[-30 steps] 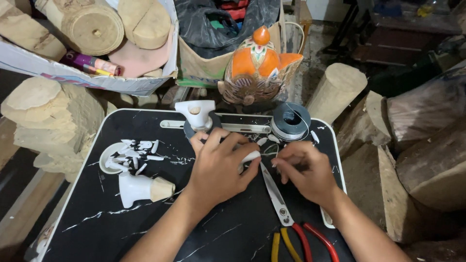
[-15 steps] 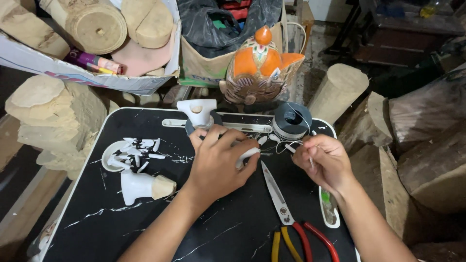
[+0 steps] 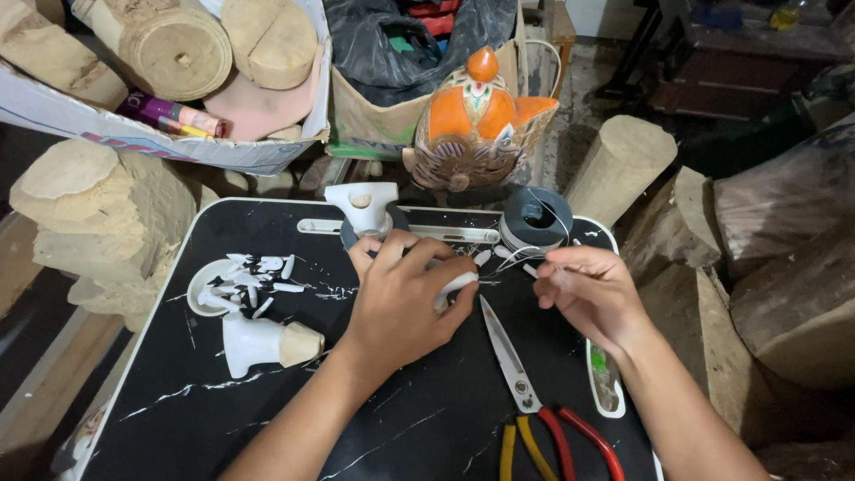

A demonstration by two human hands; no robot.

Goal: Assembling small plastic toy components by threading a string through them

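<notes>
My left hand (image 3: 405,298) rests over the middle of the black marble-patterned table (image 3: 267,419), its fingers closed on a small white curved piece (image 3: 456,287). My right hand (image 3: 588,289) is beside it to the right, pinching a thin pale thread (image 3: 525,258) that runs back to a grey spool (image 3: 534,218). Open scissors with red handles (image 3: 525,379) lie just below and between the two hands.
A small dish of white chips (image 3: 240,281) and a white carved piece with a wooden end (image 3: 263,343) sit at left. A white clamp-like part (image 3: 361,207), a ruler (image 3: 427,232), yellow-handled pliers (image 3: 512,450) and an orange painted carving (image 3: 476,120) are around. Wood logs (image 3: 98,223) surround the table.
My right hand has moved right and up off the scissors toward the spool, drawing thread. My left hand stays in place on the white piece.
</notes>
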